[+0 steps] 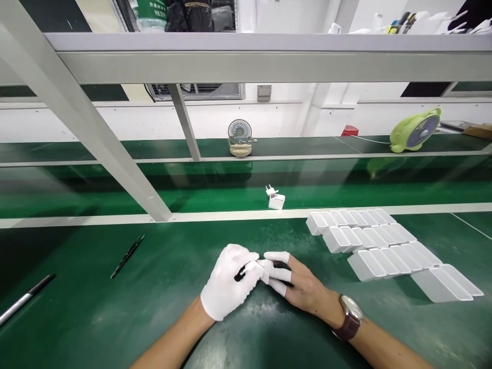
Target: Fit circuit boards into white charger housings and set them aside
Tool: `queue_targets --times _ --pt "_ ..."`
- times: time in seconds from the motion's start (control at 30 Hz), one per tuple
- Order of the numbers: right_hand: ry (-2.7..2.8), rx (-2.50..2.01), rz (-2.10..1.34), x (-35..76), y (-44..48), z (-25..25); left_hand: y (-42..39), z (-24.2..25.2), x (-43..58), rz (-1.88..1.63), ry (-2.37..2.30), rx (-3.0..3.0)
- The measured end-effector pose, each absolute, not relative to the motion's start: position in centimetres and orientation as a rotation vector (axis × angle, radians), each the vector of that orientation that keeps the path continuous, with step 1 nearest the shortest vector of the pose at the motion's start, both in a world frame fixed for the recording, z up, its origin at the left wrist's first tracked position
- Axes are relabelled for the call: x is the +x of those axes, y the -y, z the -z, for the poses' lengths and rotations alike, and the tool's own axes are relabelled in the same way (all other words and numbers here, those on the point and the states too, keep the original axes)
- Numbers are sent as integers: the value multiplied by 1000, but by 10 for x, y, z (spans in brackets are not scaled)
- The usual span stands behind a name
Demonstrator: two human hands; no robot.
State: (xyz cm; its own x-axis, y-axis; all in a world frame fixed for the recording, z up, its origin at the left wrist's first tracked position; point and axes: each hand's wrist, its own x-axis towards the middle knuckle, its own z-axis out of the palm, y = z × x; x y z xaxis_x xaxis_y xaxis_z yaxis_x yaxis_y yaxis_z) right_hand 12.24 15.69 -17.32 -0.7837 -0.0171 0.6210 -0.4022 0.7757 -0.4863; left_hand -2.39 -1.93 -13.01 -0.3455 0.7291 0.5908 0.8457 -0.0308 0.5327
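My left hand (232, 282), in a white glove, pinches a small white plastic piece (264, 275) between thumb and fingers. My right hand (303, 284) wears white finger cots and a wristwatch, and its fingertips close on the same piece from the right. The fingers cover much of it, so its exact kind is unclear. To the right of my hands, white open-topped rectangular cases (378, 264) stand in several slanting rows on the green worktop (165, 307). Beyond my hands, a white case with a two-pin plug (276, 200) sits on the green strip behind the white rail.
On the left lie a black pen (127, 256) and a black-and-silver stick-like tool (28, 298). A slanted metal post (103, 133) rises at the left, under an overhead shelf beam (246, 66). A small fan (240, 137) and a green fan (415, 130) stand at the back.
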Motion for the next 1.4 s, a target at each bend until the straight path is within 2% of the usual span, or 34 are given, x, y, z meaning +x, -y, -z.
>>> queue_targets --times 0.2,0.33,0.57,0.73,1.2,1.4 --pt "2361 307 -826 121 -154 171 17 143 -30 1604 2414 -1583" --pt "2409 295 -744 121 -154 173 14 141 -30 1729 2456 -1535" --pt "2421 160 -870 122 -155 179 15 141 -31 1768 2484 -1518" --pt "2397 238 -728 122 -155 172 14 139 -31 1781 2529 -1484" --pt "2446 304 -656 120 -152 180 18 149 -34 1892 2314 -1556" --pt "2298 323 -638 111 -161 145 24 155 -38 2029 2196 -1397"
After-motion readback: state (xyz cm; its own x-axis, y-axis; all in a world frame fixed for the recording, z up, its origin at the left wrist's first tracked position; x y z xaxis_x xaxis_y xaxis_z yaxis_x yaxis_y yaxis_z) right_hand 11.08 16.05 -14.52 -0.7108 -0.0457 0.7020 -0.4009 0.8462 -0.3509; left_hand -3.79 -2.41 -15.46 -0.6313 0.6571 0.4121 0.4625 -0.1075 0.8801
